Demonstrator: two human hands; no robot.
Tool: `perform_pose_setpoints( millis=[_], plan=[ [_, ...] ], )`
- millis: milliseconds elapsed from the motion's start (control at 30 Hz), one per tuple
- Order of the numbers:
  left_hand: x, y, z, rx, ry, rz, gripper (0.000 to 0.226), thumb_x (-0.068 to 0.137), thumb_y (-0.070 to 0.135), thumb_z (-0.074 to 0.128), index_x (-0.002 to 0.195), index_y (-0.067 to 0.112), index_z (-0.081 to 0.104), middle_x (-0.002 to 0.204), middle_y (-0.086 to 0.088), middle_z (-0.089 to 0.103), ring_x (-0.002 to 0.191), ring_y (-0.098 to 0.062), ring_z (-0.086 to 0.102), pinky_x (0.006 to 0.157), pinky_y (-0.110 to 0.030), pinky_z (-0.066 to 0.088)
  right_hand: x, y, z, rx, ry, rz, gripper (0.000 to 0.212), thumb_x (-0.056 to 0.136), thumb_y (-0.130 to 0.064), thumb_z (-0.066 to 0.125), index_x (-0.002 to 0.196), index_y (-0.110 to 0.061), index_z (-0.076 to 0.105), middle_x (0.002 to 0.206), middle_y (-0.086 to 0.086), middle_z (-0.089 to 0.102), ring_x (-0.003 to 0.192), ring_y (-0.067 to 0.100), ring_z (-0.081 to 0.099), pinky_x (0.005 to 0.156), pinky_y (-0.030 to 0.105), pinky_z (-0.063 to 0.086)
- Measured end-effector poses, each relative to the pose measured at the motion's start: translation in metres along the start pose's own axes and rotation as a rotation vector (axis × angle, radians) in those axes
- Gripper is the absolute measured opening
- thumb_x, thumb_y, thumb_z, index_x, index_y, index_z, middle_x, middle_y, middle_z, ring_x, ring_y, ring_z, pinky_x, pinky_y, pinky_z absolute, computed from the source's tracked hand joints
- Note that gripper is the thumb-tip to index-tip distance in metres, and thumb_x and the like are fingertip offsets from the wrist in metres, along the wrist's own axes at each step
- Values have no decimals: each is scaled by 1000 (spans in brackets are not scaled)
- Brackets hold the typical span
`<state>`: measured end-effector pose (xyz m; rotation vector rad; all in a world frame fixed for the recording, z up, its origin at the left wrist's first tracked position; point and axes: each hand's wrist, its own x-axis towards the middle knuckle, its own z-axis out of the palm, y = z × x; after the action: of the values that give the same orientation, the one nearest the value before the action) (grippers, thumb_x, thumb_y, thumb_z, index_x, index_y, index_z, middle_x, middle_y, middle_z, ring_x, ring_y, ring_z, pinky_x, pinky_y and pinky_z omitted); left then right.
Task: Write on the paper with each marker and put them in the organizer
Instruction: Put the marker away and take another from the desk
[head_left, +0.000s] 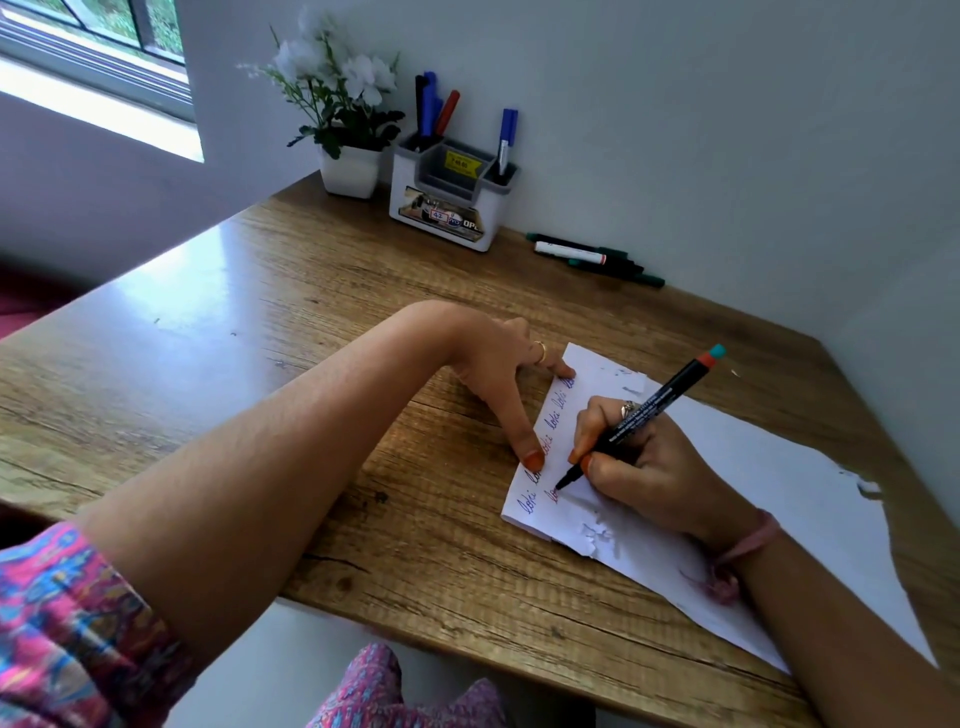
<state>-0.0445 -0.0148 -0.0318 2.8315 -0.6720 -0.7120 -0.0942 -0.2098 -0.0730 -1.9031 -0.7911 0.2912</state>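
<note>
Nearest, patterned pink sleeve (62, 623) on the left arm, reaching across a wooden desk (260, 322)

Right hand (639, 467) curled round a black marker (644, 415), tip touching the white paper (727, 467) beside a short red stroke, orange-and-teal end tilted up and away; pink band at that wrist

Left hand (498, 374) spread, fingers straight, thumb and a fingertip pressing the paper's left edge beside a row of blue and red handwriting

Farther back by the wall, loose markers (592, 257) lying together, green and black with one white

At the far edge, white and grey organizer (447, 202) holding upright markers: black, blue and red in the left slot, one blue in the right

Just left of it, potted white flowers (337, 104); window (98, 47) at far left
</note>
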Motion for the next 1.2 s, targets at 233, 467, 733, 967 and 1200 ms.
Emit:
perform_pose_setpoints(
  millis=[233,467,733,967,1200],
  plan=[
    [1,-1,0,-7,0,1,113,50,72,74,143,53,12,139,-1,23,135,-29,25,110,-44,28,-1,1,0,-4,1,4,9,64,-19,54,68,-24,61,66,-5,61,63,6,55,60,24,47],
    [1,-1,0,1,5,-2,113,51,72,74,143,53,12,139,-2,23,135,-30,25,108,-44,27,0,0,1,7,28,-13,7,66,-16,54,69,-15,60,68,-11,64,65,0,58,62,15,47],
    [0,0,-1,3,9,-2,113,51,72,74,143,52,12,140,-2,24,135,-29,25,108,-43,28,1,3,1,-6,56,-2,9,64,-20,55,68,-14,59,66,-3,60,60,4,53,58,19,45],
    [0,1,-1,17,8,6,112,54,70,73,144,50,11,141,-3,23,136,-30,25,108,-43,27,1,2,1,1,69,-2,3,68,-16,57,68,-17,59,65,-6,62,59,3,55,57,18,46],
    [2,0,-1,17,-3,6,114,51,72,73,144,51,10,141,-3,23,135,-30,25,108,-45,28,1,-1,2,-11,49,5,19,72,2,52,68,-16,58,67,-11,64,62,-1,59,59,13,46]
  ],
)
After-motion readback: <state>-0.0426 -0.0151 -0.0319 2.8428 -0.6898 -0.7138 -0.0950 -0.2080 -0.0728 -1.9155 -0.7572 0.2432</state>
